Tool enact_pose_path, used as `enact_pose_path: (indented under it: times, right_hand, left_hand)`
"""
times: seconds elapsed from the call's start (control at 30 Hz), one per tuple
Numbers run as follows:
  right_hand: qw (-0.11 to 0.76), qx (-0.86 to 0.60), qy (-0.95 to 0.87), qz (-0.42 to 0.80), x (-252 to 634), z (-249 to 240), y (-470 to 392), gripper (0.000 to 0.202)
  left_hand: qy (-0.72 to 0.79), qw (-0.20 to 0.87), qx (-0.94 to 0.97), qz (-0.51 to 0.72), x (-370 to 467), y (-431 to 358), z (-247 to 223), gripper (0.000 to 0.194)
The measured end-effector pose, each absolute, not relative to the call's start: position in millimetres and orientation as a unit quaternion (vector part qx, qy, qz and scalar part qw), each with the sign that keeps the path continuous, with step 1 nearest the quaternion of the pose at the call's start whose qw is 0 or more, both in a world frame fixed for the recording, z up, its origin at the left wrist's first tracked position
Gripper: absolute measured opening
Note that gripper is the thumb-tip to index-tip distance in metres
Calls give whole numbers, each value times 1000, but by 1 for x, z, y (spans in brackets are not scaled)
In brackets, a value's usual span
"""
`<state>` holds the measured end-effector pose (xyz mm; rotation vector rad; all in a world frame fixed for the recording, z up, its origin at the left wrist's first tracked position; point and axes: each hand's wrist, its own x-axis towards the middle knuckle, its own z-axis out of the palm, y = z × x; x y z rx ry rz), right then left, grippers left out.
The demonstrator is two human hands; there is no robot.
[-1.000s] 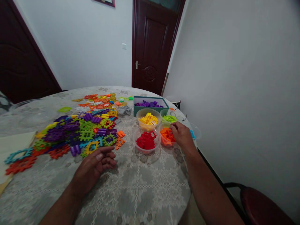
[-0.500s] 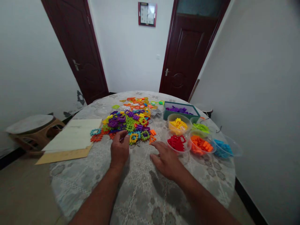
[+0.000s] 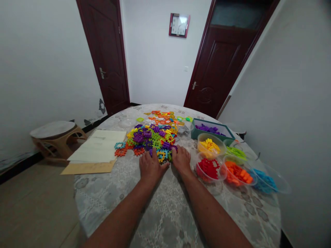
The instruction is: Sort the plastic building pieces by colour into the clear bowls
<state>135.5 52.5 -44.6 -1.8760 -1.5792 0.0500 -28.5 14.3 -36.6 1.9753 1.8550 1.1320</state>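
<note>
A mixed heap of colourful plastic interlocking pieces lies on the table ahead of me. At its near edge my left hand rests palm down, fingers forward and thumb out to the right. My right hand lies close beside it, its fingers touching the heap's near right side. Both hands are open, and I see nothing gripped in them. A yellow square piece shows between the two hands. Left of my left hand are an orange-red piece and a light-blue piece.
At right stand clear bowls of yellow pieces, red pieces, orange pieces, green pieces and blue pieces. Behind them a teal box holds purple pieces. Paper sheets lie left; a stool stands beyond.
Both hands have moved forward onto the heap's near edge and closer together, and the left has turned palm down. Orange pieces near the right hand no longer show. The view has shifted left.
</note>
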Motion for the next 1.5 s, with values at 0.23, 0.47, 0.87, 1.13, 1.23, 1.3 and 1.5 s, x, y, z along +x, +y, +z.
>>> enact_pose_path:
  times: [0.23, 0.47, 0.87, 1.13, 1.23, 1.3, 1.5]
  right_hand:
    - [345, -618, -706, 18, 137, -54, 42, 37]
    - [440, -573, -682, 111, 140, -47, 30, 30]
    - [563, -562, -527, 298, 124, -32, 17, 37]
    - [612, -523, -471, 361, 113, -27, 14, 33]
    - [618, -518, -462, 369, 111, -26, 14, 33]
    - [621, -518, -454, 374, 110, -25, 14, 33]
    - [636, -527, -430, 365, 111, -27, 18, 33]
  left_hand:
    - [543, 190, 701, 422, -22, 24, -45, 85]
    - [457, 224, 731, 456, -28, 19, -51, 81]
    - [431, 242, 761, 421, -34, 18, -49, 104]
    - [425, 305, 754, 397, -41, 20, -37, 98]
    - [431, 334, 738, 398, -43, 21, -33, 99]
    - [427, 350, 728, 407, -43, 21, -31, 99]
    - [409, 353, 724, 428, -37, 21, -24, 91]
